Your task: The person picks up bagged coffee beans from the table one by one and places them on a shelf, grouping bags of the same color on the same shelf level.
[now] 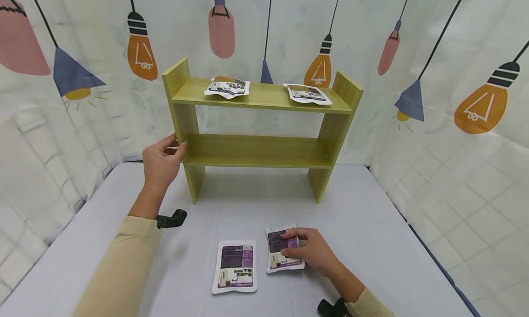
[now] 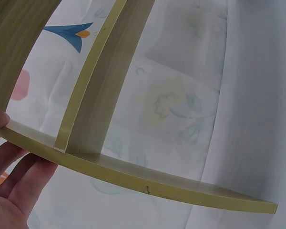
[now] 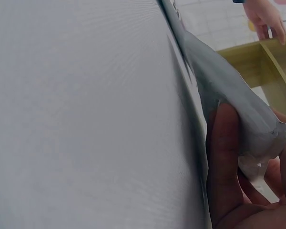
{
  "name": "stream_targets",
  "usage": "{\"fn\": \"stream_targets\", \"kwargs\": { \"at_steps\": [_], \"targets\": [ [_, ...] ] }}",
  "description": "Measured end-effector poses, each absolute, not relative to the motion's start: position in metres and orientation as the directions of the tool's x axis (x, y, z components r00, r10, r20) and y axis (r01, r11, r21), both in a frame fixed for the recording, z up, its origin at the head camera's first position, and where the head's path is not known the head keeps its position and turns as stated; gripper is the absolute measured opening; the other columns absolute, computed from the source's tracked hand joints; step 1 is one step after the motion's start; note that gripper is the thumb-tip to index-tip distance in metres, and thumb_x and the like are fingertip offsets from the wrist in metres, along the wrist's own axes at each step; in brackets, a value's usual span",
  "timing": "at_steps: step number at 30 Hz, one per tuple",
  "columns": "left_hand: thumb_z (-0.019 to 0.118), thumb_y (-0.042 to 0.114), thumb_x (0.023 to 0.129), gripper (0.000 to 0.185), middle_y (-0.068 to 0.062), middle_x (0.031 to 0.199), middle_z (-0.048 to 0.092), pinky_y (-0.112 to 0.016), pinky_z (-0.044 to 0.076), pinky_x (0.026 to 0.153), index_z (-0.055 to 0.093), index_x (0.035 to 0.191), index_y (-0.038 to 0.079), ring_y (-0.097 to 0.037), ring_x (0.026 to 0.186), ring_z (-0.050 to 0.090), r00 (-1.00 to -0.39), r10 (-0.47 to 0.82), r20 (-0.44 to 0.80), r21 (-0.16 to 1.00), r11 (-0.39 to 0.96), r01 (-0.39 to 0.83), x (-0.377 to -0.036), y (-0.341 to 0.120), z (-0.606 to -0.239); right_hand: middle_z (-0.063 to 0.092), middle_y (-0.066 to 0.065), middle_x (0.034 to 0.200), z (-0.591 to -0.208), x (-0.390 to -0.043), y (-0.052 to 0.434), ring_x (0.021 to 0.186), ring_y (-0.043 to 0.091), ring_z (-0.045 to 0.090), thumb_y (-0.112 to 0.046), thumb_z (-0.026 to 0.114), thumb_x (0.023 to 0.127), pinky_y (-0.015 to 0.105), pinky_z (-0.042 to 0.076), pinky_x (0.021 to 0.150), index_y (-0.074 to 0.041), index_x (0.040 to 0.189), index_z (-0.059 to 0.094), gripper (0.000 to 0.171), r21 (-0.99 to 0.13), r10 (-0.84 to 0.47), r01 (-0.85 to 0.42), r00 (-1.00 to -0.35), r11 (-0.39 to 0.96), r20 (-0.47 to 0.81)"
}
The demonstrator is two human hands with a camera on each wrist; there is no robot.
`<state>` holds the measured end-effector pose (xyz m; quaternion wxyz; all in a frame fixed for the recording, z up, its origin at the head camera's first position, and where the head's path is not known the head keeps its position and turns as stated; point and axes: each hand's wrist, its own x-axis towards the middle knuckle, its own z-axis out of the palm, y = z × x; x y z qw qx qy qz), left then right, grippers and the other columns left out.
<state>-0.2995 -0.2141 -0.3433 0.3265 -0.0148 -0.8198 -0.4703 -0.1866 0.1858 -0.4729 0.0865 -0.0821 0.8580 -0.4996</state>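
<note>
- 2 of your hands are at work: your left hand (image 1: 162, 164) grips the front edge of the rack's left side panel (image 1: 182, 144), thumb inside and fingers outside.
- Your right hand (image 1: 309, 251) pinches the right side of a purple-and-white packet (image 1: 274, 248) between thumb and fingers; you have its printed face up, low over the desk (image 1: 372, 225), but you cannot tell whether it touches the cloth.
- A flat packet (image 1: 235, 267) with the same purple print lies on the desk just to the left of the pinched packet and a little nearer you, apart from it.
- Your greenish-yellow rack (image 1: 258, 150) stands upright on the desk beyond the packets, with 2 boards between 2 side panels.
- On its top board you see 2 more packets, well apart: the left packet (image 1: 227, 87) and the right packet (image 1: 307, 94), both lying flat.
- Behind the rack hangs a pale curtain (image 1: 454, 27) printed with orange bulbs, pink lamps and blue shades.
- You wear beige sleeves (image 1: 124, 266) and black wrist straps (image 1: 171, 219).
</note>
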Motion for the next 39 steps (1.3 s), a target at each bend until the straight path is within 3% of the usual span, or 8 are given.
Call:
{"fn": "stream_targets", "kwargs": {
  "at_steps": [9,15,20,24,32,39],
  "targets": [
    [0.062,0.036,0.1,0.044,-0.014,0.125,0.073,-0.001,0.046,0.066,0.065,0.14,0.016,-0.028,0.101,0.072,-0.784,-0.282,0.553,0.759,0.559,0.334,-0.3,-0.214,-0.344,0.072,0.004,0.128,-0.469,-0.191,0.184,0.132,0.035,0.055,-0.019,0.091,0.074,0.065,0.036,0.113,-0.021,0.108,0.08,0.035,-0.879,-0.197,-0.064,-0.98,0.472,-0.035],
    [0.064,0.035,0.1,0.043,-0.014,0.125,0.074,-0.002,0.047,0.066,0.065,0.14,0.018,-0.03,0.102,0.072,-0.787,-0.276,0.551,0.76,0.556,0.337,-0.298,-0.214,-0.342,0.071,0.004,0.13,-0.467,-0.196,0.184,0.132,0.032,0.054,-0.017,0.091,0.074,0.058,0.039,0.112,-0.02,0.11,0.079,0.039,-0.905,-0.187,-0.037,-0.981,0.424,-0.047],
    [0.063,0.036,0.1,0.044,-0.014,0.125,0.073,-0.001,0.046,0.065,0.065,0.14,0.016,-0.03,0.102,0.072,-0.784,-0.275,0.556,0.756,0.559,0.34,-0.3,-0.215,-0.344,0.071,0.007,0.129,-0.464,-0.201,0.186,0.124,0.03,0.057,-0.019,0.091,0.076,0.037,0.053,0.095,-0.017,0.115,0.077,0.042,-0.911,-0.187,-0.025,-0.981,0.411,-0.058],
    [0.063,0.036,0.1,0.045,-0.015,0.125,0.073,-0.001,0.046,0.065,0.065,0.14,0.016,-0.031,0.103,0.072,-0.782,-0.273,0.56,0.754,0.559,0.345,-0.3,-0.216,-0.345,0.071,0.011,0.126,-0.462,-0.202,0.186,0.113,0.026,0.061,-0.016,0.09,0.077,0.026,0.056,0.079,-0.013,0.121,0.076,0.047,-0.933,-0.183,0.007,-0.98,0.36,-0.078],
    [0.063,0.034,0.1,0.044,-0.014,0.125,0.073,-0.001,0.046,0.065,0.065,0.14,0.016,-0.03,0.1,0.072,-0.779,-0.272,0.565,0.749,0.565,0.346,-0.3,-0.215,-0.345,0.068,0.018,0.124,-0.454,-0.204,0.185,0.097,0.021,0.066,-0.011,0.087,0.079,0.028,0.06,0.074,-0.007,0.129,0.071,0.052,-0.96,-0.194,0.034,-0.977,0.279,-0.09],
    [0.066,0.03,0.099,0.04,-0.014,0.119,0.076,-0.003,0.048,0.064,0.067,0.137,0.018,-0.028,0.093,0.072,-0.765,-0.271,0.584,0.742,0.559,0.369,-0.299,-0.216,-0.345,0.065,0.017,0.127,-0.449,-0.209,0.185,0.096,0.023,0.067,-0.016,0.087,0.081,0.031,0.062,0.077,-0.013,0.13,0.072,0.051,-0.957,-0.178,0.053,-0.978,0.285,-0.107]
  ]
}}
